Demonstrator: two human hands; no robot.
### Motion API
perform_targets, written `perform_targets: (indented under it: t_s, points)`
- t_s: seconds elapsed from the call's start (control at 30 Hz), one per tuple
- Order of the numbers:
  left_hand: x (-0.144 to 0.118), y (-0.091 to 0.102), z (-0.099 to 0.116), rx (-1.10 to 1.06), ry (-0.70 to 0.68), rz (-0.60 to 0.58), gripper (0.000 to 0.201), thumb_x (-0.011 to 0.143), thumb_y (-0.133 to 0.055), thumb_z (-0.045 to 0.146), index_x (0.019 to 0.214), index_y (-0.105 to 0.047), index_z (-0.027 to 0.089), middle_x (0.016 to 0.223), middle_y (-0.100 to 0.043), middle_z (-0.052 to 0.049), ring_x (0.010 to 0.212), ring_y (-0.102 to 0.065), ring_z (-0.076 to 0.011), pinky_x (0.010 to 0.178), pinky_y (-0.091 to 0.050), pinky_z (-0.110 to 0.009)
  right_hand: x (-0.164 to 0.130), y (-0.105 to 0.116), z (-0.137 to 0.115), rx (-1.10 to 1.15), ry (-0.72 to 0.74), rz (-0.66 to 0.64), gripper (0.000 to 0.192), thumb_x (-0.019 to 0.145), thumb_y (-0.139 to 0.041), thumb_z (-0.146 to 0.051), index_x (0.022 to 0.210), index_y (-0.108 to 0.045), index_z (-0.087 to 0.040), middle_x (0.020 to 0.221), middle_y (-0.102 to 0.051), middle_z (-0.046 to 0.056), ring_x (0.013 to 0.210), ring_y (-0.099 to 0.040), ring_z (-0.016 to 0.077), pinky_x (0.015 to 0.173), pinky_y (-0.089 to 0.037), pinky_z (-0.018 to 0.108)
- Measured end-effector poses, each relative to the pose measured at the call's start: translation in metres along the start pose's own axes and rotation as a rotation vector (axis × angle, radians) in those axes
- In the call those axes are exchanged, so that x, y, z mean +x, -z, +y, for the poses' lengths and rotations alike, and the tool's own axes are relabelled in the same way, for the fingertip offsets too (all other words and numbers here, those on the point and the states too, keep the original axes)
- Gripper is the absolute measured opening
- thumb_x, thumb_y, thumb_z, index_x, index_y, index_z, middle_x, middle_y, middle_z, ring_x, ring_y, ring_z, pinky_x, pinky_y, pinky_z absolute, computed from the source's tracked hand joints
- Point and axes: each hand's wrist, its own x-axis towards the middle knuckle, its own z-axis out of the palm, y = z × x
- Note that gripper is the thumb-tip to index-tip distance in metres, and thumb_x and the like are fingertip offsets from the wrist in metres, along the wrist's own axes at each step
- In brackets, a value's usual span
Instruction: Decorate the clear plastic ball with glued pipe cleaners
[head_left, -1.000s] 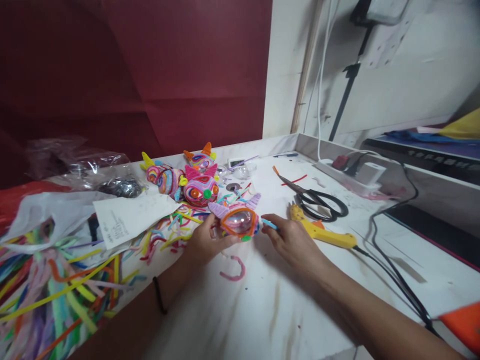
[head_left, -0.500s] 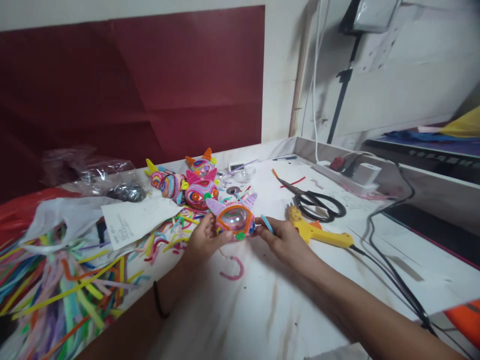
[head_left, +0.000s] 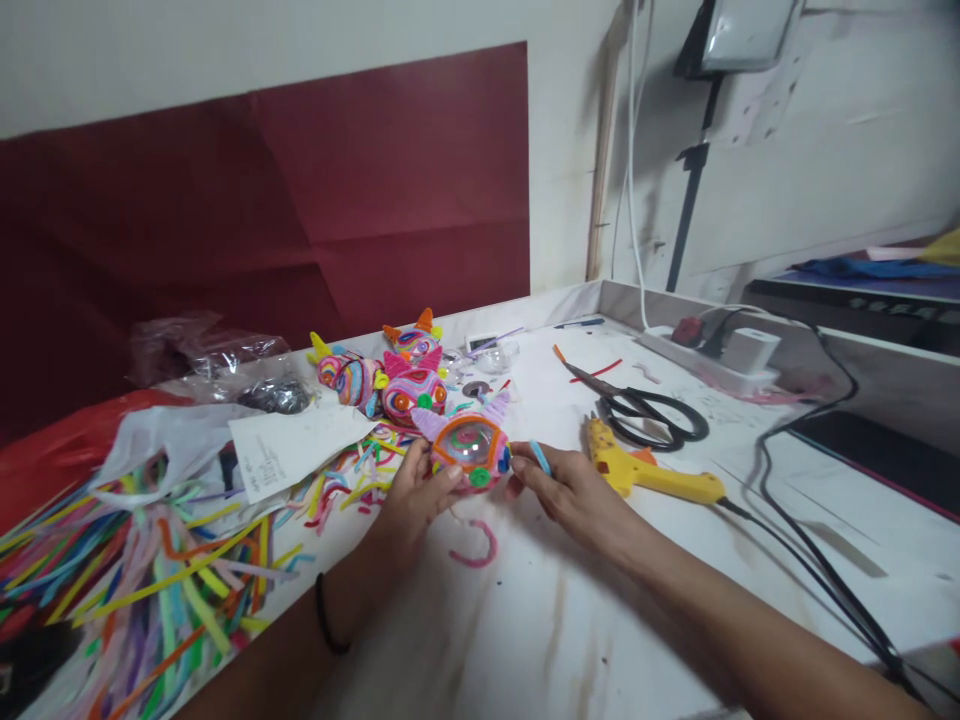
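Between my hands is a pipe-cleaner animal head (head_left: 491, 432) with lilac ears, an orange-edged clear dome, a green nose and a blue eye at its right side. My left hand (head_left: 420, 495) grips its left side, thumb in front. With my right hand (head_left: 562, 490) I pinch near the blue eye, and a short light-blue pipe cleaner (head_left: 540, 457) sticks up between those fingers. What the right fingertips press is partly hidden. Below the head, a curled pink pipe cleaner (head_left: 484, 545) lies on the white table (head_left: 525, 620). Several finished animal heads (head_left: 415, 395) sit just behind.
Right of my hands lie black-handled scissors (head_left: 649, 415) and a yellow glue gun (head_left: 660, 478) with its cable. A power strip (head_left: 705, 355) and a dark phone-like slab (head_left: 885, 460) are farther right. Pipe cleaners (head_left: 180, 600), a paper sheet (head_left: 296, 450) and plastic bags (head_left: 217, 350) cover the left.
The view has shifted slightly, so the scene sits lower and farther right. The animal head is tipped a little in my hands; both hands keep their hold.
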Motion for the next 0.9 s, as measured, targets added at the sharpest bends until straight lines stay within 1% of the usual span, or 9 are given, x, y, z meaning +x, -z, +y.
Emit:
perform_targets:
  t_s: [0.07, 0.2, 0.4, 0.47, 0.57, 0.63, 0.7, 0.8, 0.9]
  points:
    - [0.0, 0.002, -0.002, -0.033, 0.019, -0.003, 0.064, 0.073, -0.079, 0.04, 0.13, -0.052, 0.026, 0.121, -0.069, -0.008, 0.103, -0.071, -0.0254, 0.089, -0.059, -0.036, 0.0, 0.0, -0.001, 0.0, 0.017, -0.003, 0.037, 0.097, -0.041, -0.041, 0.079, -0.065, -0.019, 0.072, -0.068, 0.004, 0.049, -0.043, 0.0117, 0.048, -0.038, 0.026]
    - [0.0, 0.002, -0.005, -0.119, 0.102, 0.101, 0.08, 0.07, -0.082, 0.034, 0.138, -0.042, 0.025, 0.114, -0.071, -0.007, 0.091, -0.073, -0.0209, 0.089, -0.059, -0.034, -0.001, -0.001, -0.002, -0.012, 0.031, -0.022, 0.04, 0.097, -0.041, -0.044, 0.074, -0.063, -0.02, 0.076, -0.069, 0.003, 0.048, -0.043, 0.011, 0.047, -0.038, 0.026]
    - [0.0, -0.001, -0.001, -0.176, 0.065, 0.075, 0.075, 0.077, -0.074, 0.026, 0.141, -0.036, 0.024, 0.114, -0.072, -0.007, 0.088, -0.074, -0.0197, 0.087, -0.06, -0.036, -0.002, -0.003, -0.006, -0.086, 0.042, -0.042, 0.038, 0.097, -0.039, -0.043, 0.077, -0.064, -0.021, 0.076, -0.071, 0.002, 0.05, -0.049, 0.013, 0.054, -0.04, 0.028]
    - [-0.001, -0.001, 0.0, -0.188, 0.065, 0.069, 0.073, 0.078, -0.073, 0.026, 0.141, -0.036, 0.025, 0.119, -0.07, -0.008, 0.09, -0.074, -0.0205, 0.087, -0.06, -0.038, -0.002, -0.003, -0.008, -0.119, 0.038, -0.023, 0.038, 0.096, -0.038, -0.043, 0.085, -0.067, -0.021, 0.07, -0.069, 0.002, 0.055, -0.055, 0.0158, 0.057, -0.042, 0.029]
    - [-0.002, 0.001, 0.001, -0.199, 0.021, 0.035, 0.07, 0.075, -0.076, 0.026, 0.136, -0.04, 0.025, 0.127, -0.066, -0.009, 0.095, -0.073, -0.0218, 0.086, -0.06, -0.038, -0.003, 0.001, -0.012, -0.179, -0.015, 0.061, 0.047, 0.093, -0.041, -0.053, 0.113, -0.065, -0.018, 0.063, -0.064, 0.001, 0.061, -0.06, 0.0217, 0.059, -0.043, 0.033]
    - [-0.003, 0.003, 0.001, -0.194, -0.027, 0.007, 0.068, 0.073, -0.077, 0.025, 0.132, -0.044, 0.027, 0.131, -0.064, -0.008, 0.101, -0.071, -0.0226, 0.087, -0.06, -0.037, -0.005, 0.007, -0.019, -0.228, -0.064, 0.121, 0.062, 0.088, -0.047, -0.063, 0.129, -0.058, -0.018, 0.069, -0.066, 0.002, 0.065, -0.062, 0.0243, 0.062, -0.046, 0.036]
    - [-0.004, 0.004, 0.001, -0.176, -0.05, -0.008, 0.064, 0.073, -0.077, 0.024, 0.13, -0.048, 0.029, 0.132, -0.064, -0.006, 0.106, -0.07, -0.0234, 0.089, -0.059, -0.038, -0.009, 0.012, -0.029, -0.251, -0.065, 0.154, 0.068, 0.087, -0.045, -0.069, 0.134, -0.056, -0.021, 0.085, -0.07, 0.007, 0.073, -0.065, 0.0256, 0.068, -0.049, 0.039]
    - [-0.005, 0.004, 0.001, -0.148, -0.068, -0.013, 0.061, 0.072, -0.078, 0.025, 0.127, -0.051, 0.03, 0.131, -0.064, -0.006, 0.109, -0.068, -0.0245, 0.088, -0.059, -0.038, -0.011, 0.017, -0.044, -0.258, 0.083, 0.182, 0.059, 0.097, -0.03, -0.062, 0.125, -0.064, -0.023, 0.096, -0.069, 0.009, 0.083, -0.065, 0.0253, 0.075, -0.049, 0.04]
    - [-0.007, 0.003, 0.002, -0.126, -0.097, -0.011, 0.061, 0.069, -0.079, 0.025, 0.124, -0.052, 0.026, 0.129, -0.065, -0.008, 0.112, -0.067, -0.026, 0.088, -0.058, -0.038, -0.008, 0.011, -0.051, -0.35, 0.304, 0.228, 0.043, 0.101, -0.034, -0.043, 0.108, -0.07, -0.021, 0.081, -0.061, 0.006, 0.073, -0.062, 0.0214, 0.066, -0.048, 0.034]
